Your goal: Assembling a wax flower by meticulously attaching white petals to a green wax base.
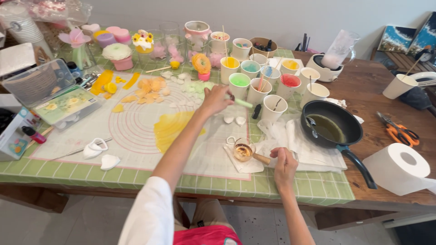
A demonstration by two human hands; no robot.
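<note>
**Operator A:** Pale green is the colour of the stick-shaped tool (pixel 242 103) gripped by the left hand (pixel 215 99), just above the centre of the frame. How is the grip described?

**Operator B:** The fingers are closed narrowly around one end of the tool; the free end is pointed right, toward the cluster of white paper cups (pixel 263 81) in which coloured liquids are held. The hand is positioned over the translucent silicone mat (pixel 136 122), close to its upper right corner.

**Operator A:** And the right hand (pixel 284 164)?

**Operator B:** It is located at lower centre-right, curled around the wooden handle (pixel 262 158) of a small glass measuring cup (pixel 243 151). Amber liquid is contained in the cup, which is set on a white paper towel (pixel 299 145) near the front edge of the green checked tablecloth (pixel 272 186).

**Operator A:** What is placed around it?

**Operator B:** A black frying pan (pixel 334 124) with yellowish liquid is seen just to the right of the cup. Orange-handled scissors (pixel 399 131) and a white paper roll (pixel 399 168) are found at the right of the frame. A yellow smear (pixel 172 127) is spread on the mat at centre, and yellow and orange petal shapes (pixel 145 88) are laid at upper left. Two small white shell-like pieces (pixel 234 120) are placed below the left hand.
</note>
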